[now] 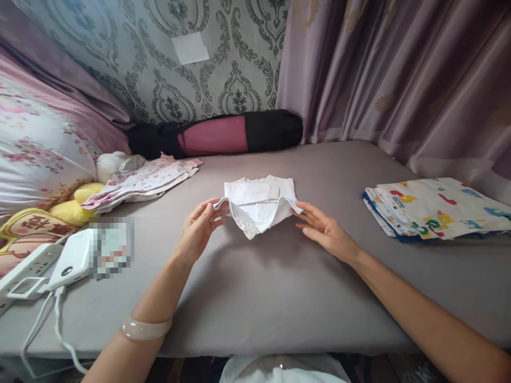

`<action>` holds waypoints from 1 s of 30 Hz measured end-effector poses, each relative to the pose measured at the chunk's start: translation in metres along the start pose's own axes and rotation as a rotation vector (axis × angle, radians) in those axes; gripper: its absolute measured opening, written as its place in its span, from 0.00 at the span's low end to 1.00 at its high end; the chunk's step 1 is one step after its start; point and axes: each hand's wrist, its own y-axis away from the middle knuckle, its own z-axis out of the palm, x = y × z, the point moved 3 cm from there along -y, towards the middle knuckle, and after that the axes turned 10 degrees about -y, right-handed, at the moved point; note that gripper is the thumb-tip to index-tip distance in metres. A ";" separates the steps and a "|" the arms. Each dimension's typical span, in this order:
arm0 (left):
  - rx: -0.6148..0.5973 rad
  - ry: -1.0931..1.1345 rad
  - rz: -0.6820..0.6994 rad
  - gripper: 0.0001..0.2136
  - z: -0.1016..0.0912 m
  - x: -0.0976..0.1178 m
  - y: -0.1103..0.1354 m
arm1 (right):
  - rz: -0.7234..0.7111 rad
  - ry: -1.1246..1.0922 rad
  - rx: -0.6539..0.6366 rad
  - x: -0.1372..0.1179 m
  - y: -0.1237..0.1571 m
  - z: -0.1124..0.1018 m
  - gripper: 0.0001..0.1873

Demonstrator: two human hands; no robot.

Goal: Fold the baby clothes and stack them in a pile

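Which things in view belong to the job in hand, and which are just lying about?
In the job:
- white garment
- left hand, gripping its edge
- right hand, fingers at the opposite edge

Apparently just lying about:
- folded fabric stack, untouched
- floral cloth
- yellow plush
- white power bank
- power strip
- black-and-pink roll

The person's left hand (198,227) and right hand (325,234) are bare, as are both forearms (162,287). The left forearm carries one rounded bangle (147,329), milky white and glossy (material not determinable). A white garment (283,373) shows at the lower edge, bearing one small shiny spot.
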 end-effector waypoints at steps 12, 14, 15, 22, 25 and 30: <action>0.115 -0.136 0.251 0.24 0.022 0.000 -0.043 | -0.078 0.359 0.150 0.021 -0.045 0.001 0.44; 0.144 -0.152 0.258 0.24 0.023 -0.004 -0.050 | -0.100 0.379 0.160 0.023 -0.051 0.000 0.45; 0.155 -0.158 0.259 0.24 0.024 -0.005 -0.054 | -0.102 0.390 0.165 0.023 -0.054 -0.001 0.45; 0.198 -0.164 0.201 0.23 0.030 -0.022 -0.094 | -0.152 0.503 0.179 0.029 -0.084 -0.006 0.42; 0.210 -0.266 0.144 0.22 0.032 -0.035 -0.113 | -0.132 0.556 0.180 0.037 -0.102 -0.011 0.41; 0.212 -0.461 0.122 0.22 0.035 -0.053 -0.135 | 0.035 0.581 0.200 0.049 -0.121 -0.022 0.42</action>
